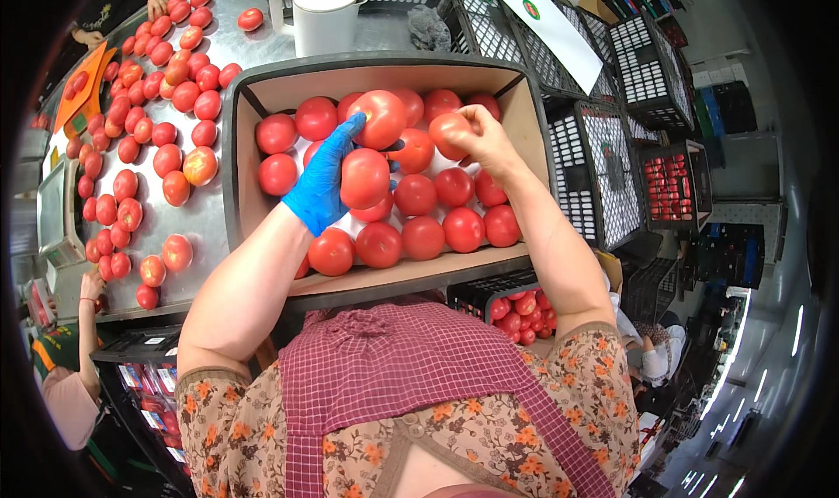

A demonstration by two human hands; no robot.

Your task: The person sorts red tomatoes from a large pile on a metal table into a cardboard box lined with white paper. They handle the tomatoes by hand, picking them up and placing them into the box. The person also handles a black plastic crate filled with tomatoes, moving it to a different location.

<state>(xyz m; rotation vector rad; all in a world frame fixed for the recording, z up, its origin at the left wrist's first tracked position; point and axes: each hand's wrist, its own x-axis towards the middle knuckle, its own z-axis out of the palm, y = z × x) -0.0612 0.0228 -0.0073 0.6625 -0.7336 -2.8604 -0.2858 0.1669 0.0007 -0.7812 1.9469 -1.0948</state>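
Observation:
My left hand [322,180], in a blue glove, is closed around two large red tomatoes, an upper tomato [381,118] and a lower tomato [364,180]. Between the thumb and fingers of my bare right hand [489,145] is another tomato [449,136]. Both hands are above a black crate [229,148] lined with brown cardboard [516,255]. Rows of red tomatoes lie in it on something white, among them a front tomato [423,237]. My left hand and the held tomatoes cover some of those in the middle.
Many loose tomatoes [168,160] spread over the metal table [232,257] at left. A white lidded pitcher [323,26] stands behind the crate. Black crates [599,170] are stacked at right. Below the table edge is a crate of tomatoes [524,316]. Other people's hands [157,5] reach in at left.

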